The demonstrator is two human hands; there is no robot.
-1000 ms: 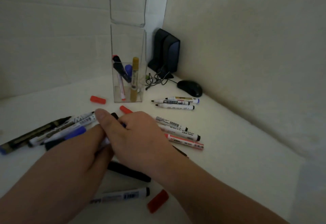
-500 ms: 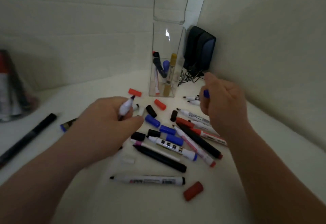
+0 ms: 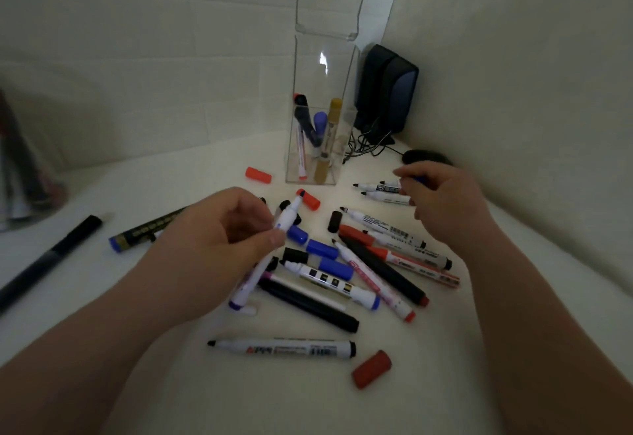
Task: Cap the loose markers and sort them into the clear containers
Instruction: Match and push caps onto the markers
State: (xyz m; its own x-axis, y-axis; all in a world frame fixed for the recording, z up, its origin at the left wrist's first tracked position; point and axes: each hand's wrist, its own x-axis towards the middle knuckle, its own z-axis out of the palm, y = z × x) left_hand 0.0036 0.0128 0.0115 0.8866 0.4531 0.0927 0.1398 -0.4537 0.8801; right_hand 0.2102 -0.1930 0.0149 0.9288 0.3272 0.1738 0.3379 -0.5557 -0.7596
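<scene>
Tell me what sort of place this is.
Probably a home or office desk corner: a pair of black desktop speakers, a black computer mouse, and a tall clear plastic container holding markers.

Dim, yellowish light falls on a white tabletop (image 3: 161, 181) set into a corner where a pale back wall (image 3: 137, 58) with faint block-like seams meets a plain pale side wall (image 3: 520, 64), and there stand black speakers (image 3: 390, 92), a tangled black cable (image 3: 366, 143) and a black computer mouse (image 3: 426, 156).
</scene>
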